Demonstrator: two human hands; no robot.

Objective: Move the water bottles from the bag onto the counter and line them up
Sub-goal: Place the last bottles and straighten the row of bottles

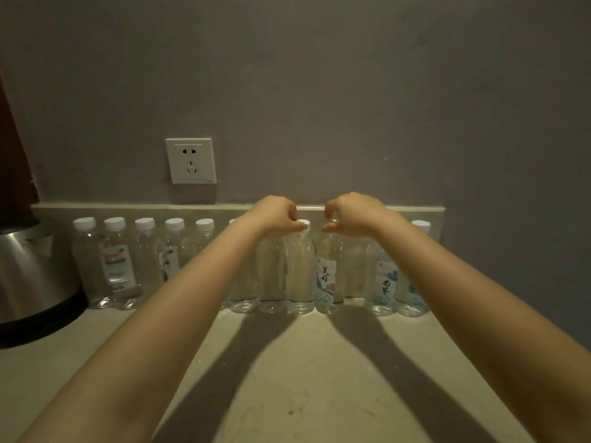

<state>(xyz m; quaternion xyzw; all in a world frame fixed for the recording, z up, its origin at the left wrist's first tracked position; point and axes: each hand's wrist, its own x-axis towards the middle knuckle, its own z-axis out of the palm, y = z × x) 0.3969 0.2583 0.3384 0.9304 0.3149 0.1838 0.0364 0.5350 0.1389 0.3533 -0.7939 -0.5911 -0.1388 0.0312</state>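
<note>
A row of several clear water bottles (116, 266) with white caps stands upright along the backsplash on the beige counter (303, 378). My left hand (275, 215) reaches over the middle of the row, and its thumb and fingers pinch the cap of a plain bottle (300, 273). Just to the right, my right hand (355, 215) curls thumb and forefinger around the top of a bottle with a flowered label (327, 276), whose cap is mostly hidden. My forearms cover parts of several bottles. No bag is in view.
A steel electric kettle (32, 270) stands at the left end of the counter, close to the first bottle. A white wall socket (191, 160) sits above the backsplash ledge (128, 206). The grey wall rises directly behind the row.
</note>
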